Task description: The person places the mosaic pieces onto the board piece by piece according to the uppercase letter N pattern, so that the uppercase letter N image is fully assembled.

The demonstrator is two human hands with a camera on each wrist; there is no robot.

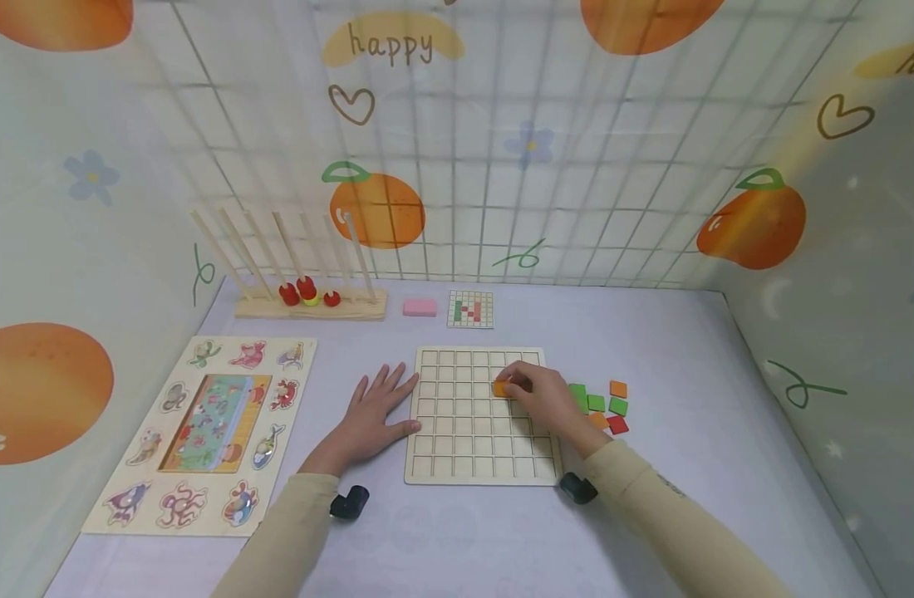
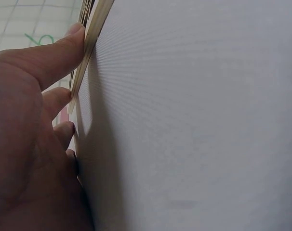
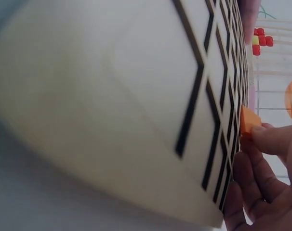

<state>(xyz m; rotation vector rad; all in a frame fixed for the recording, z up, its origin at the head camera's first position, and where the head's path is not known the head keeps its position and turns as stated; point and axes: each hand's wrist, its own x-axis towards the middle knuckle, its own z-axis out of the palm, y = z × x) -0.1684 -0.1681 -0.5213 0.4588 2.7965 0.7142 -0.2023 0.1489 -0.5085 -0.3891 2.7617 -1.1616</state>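
A pale wooden grid board (image 1: 464, 415) lies flat on the table in the head view. Over its upper right part, my right hand (image 1: 541, 397) pinches an orange square tile (image 1: 500, 389) between thumb and fingers. The right wrist view has the same orange tile (image 3: 250, 121) right at the grid, tilted against the board. My left hand (image 1: 371, 415) rests spread on the table, fingertips at the board's left edge. In the left wrist view its thumb (image 2: 64, 55) touches the board's side. Right of the board lie green tiles (image 1: 596, 403), orange tiles (image 1: 618, 389) and a red tile (image 1: 617, 425), partly hidden by my right hand.
A small pattern card (image 1: 470, 310) and a pink block (image 1: 420, 308) sit behind the board. Back left stands a wooden peg rack (image 1: 311, 307) with red and yellow beads. An animal puzzle board (image 1: 277, 440) lies at the left. Fabric-covered walls surround the table.
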